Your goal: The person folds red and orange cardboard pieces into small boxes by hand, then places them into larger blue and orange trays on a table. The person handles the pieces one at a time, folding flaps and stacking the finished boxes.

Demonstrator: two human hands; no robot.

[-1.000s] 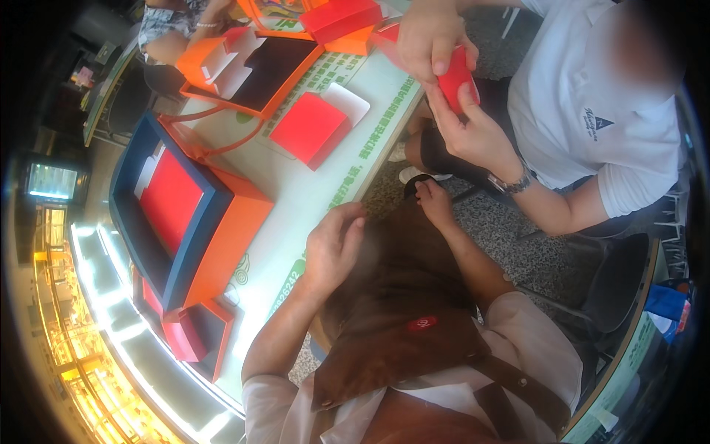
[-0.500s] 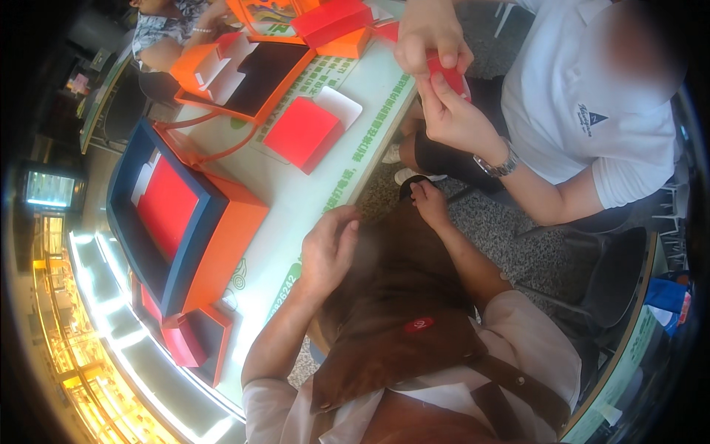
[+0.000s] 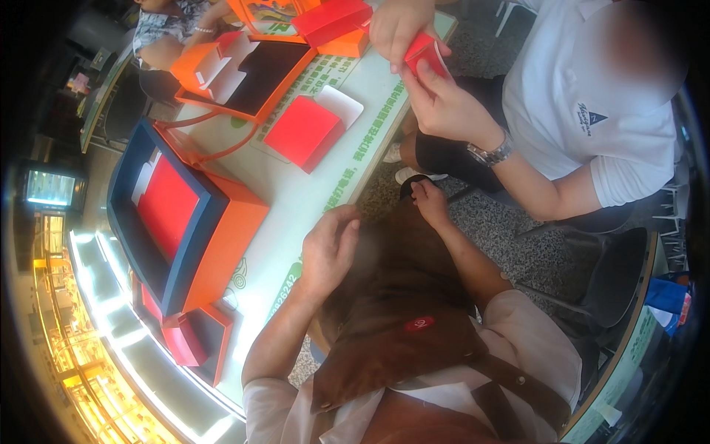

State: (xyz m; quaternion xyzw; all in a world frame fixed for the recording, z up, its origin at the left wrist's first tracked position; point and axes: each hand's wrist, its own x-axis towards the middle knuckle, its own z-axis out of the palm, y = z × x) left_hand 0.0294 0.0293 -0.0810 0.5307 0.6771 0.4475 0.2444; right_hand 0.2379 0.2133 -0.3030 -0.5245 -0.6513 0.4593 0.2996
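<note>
My left hand (image 3: 330, 246) rests at the table edge beside my brown apron (image 3: 399, 281). Its fingers are loosely bent, the thumb stands apart, and nothing shows in it. Farther right, my right hand (image 3: 430, 203) lies at the far end of the apron over my knee, fingers curled; a dark edge shows beside them, and what they hold, if anything, is hidden. Nearest to my left hand on the table are an orange box with a dark blue rim (image 3: 194, 277), holding a red box (image 3: 168, 211), and a red box with a white flap (image 3: 305, 135).
A person in a white shirt (image 3: 562, 126) sits at the right, holding a small red box (image 3: 424, 53). An open orange case (image 3: 277, 92) and more red boxes (image 3: 333, 22) stand farther back. Another person (image 3: 166, 33) is at the far left. A dark chair (image 3: 614, 277) stands right.
The co-worker's hands have moved left and up a little with the small red box and turned it. My own hands have stayed in place.
</note>
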